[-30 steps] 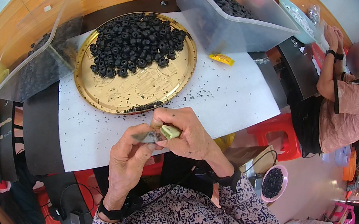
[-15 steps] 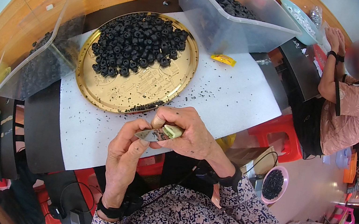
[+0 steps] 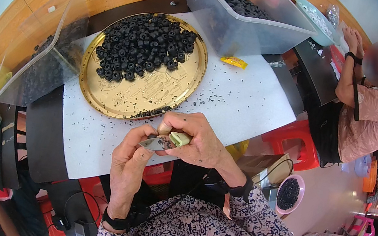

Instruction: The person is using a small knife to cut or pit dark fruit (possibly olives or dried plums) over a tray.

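Just in front of my body, my hands meet over the near edge of the table. My right hand [image 3: 197,142] is closed round a small knife [image 3: 156,142] with a pale green handle. Its short grey blade points left and carries black specks. A tan cover wraps the tip of one right digit. Close against the blade, the fingers of my left hand [image 3: 130,155] are bent together; anything between them is hidden. Beyond my hands lies an oval gold tray [image 3: 127,100], holding a heap of small black ring-like parts [image 3: 143,48] and black crumbs along its near rim.
Black parts fill a clear bin [image 3: 243,29] at the back; another clear bin [image 3: 42,53] stands left. A yellow packet [image 3: 234,62] and scattered crumbs lie on the white sheet [image 3: 232,100]. A red stool [image 3: 297,141], a pink basin [image 3: 300,196] and a co-worker [image 3: 369,113] are right.
My hands have barely shifted, and the knife has turned slightly in my right hand. At the lower left, another person's hand has moved up and flattened.
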